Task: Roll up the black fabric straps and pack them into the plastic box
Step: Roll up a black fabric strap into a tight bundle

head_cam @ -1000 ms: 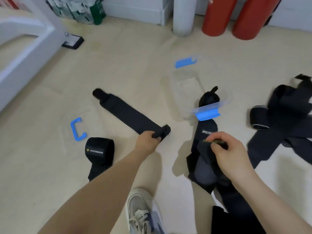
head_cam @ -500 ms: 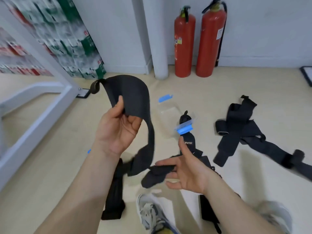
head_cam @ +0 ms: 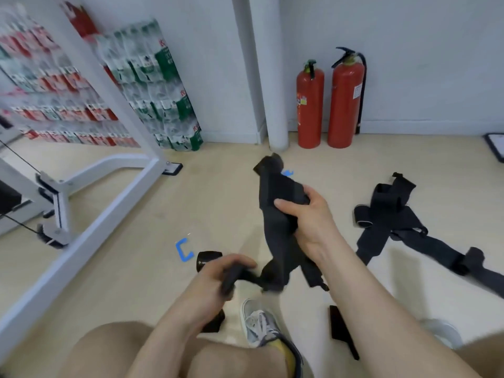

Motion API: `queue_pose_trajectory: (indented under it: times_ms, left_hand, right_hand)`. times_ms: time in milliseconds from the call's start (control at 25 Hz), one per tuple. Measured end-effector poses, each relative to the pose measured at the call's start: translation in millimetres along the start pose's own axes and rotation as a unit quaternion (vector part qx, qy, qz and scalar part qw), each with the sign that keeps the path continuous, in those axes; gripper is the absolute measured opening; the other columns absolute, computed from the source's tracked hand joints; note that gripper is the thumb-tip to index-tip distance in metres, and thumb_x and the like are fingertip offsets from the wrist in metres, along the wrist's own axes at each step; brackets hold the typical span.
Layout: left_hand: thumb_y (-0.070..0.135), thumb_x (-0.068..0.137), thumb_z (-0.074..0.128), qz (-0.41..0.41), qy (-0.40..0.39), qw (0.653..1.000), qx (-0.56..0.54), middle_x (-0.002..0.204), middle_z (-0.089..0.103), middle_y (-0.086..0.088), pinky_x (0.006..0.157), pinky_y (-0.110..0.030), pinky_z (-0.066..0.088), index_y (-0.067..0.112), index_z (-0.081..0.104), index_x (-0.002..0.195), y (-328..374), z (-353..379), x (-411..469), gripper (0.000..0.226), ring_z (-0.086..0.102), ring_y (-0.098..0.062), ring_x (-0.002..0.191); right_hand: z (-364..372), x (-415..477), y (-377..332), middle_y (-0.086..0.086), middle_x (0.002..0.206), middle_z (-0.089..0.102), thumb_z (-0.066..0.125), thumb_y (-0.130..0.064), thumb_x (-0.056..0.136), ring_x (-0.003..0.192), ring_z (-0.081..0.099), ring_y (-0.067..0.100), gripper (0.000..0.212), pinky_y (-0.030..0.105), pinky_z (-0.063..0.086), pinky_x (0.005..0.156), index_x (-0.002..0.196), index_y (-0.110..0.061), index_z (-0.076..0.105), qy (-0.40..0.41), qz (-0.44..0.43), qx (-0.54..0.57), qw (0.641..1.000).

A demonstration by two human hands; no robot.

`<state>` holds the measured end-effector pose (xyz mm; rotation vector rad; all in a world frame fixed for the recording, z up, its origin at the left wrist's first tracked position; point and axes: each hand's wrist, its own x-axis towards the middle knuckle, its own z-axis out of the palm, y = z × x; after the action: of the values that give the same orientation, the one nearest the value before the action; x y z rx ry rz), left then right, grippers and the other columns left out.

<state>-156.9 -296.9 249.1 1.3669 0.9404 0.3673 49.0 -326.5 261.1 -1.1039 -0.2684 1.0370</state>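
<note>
Both hands hold one black strap (head_cam: 274, 195) in the air above the grey shoe (head_cam: 259, 321). The right hand (head_cam: 311, 222), higher than the shoe and to its right, grips the wide middle part of the strap with curled fingers and the thumb laid across the front. The top end of the strap stands up over this hand. The left hand (head_cam: 208, 285), just left of the shoe, is closed around the bottom end, and the strap hangs slack between the two hands. On the floor beyond the shoe, to the left, lies a rolled strap (head_cam: 207, 260), just beside a blue clip (head_cam: 183, 251). Well to the right of the shoe, a pile of loose straps (head_cam: 392, 222) is spread on the floor. The plastic box I cannot make out; only a small blue piece (head_cam: 287, 173) shows just behind the upper part of the held strap.
</note>
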Motion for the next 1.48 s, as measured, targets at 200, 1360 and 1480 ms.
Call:
queue_pose_trajectory:
  times_ms: [200, 1360, 1480]
  left_hand:
    - [0.023, 0.098, 0.048, -0.039, -0.014, 0.967, -0.252, 0.117, 0.071, -0.011, 0.101, -0.047, 0.047, 0.009, 0.065, 0.121, 64.4, 22.0, 24.4, 0.032, 0.067, -0.03, 0.11]
    - [0.003, 0.092, 0.055, 0.294, 0.147, 0.927, 0.182, 0.093, 0.068, 0.007, 0.07, -0.023, 0.056, 0.057, 0.036, 0.13, 135.3, 92.0, 17.5, 0.068, 0.065, -0.002, 0.077]
    - [0.005, 0.092, 0.054, 0.361, 0.124, 0.897, 0.222, 0.086, 0.064, 0.012, 0.067, -0.014, 0.048, 0.059, 0.038, 0.123, 159.1, 104.6, 24.4, 0.064, 0.062, -0.001, 0.077]
  right_hand:
    - [-1.0, -54.3, -16.1, -0.005, 0.134, 0.048, 0.07, 0.0, 0.079, 0.12, 0.051, 0.011, 0.08, 0.026, 0.047, 0.1, 0.141, -0.041, 0.038, -0.098, -0.213, -0.401, 0.886]
    - [-12.6, -95.7, -122.1, 0.0, 0.07, 0.047, 0.036, -0.033, 0.103, 0.068, 0.048, 0.029, 0.03, 0.035, 0.03, 0.054, 0.087, -0.015, 0.054, 0.13, -0.286, -0.724, 0.614]
    - [-5.1, -85.1, -128.1, 0.0, 0.076, 0.061, 0.048, -0.024, 0.096, 0.07, 0.058, 0.024, 0.008, 0.036, 0.044, 0.057, 0.095, -0.021, 0.055, 0.102, -0.3, -0.625, 0.713]
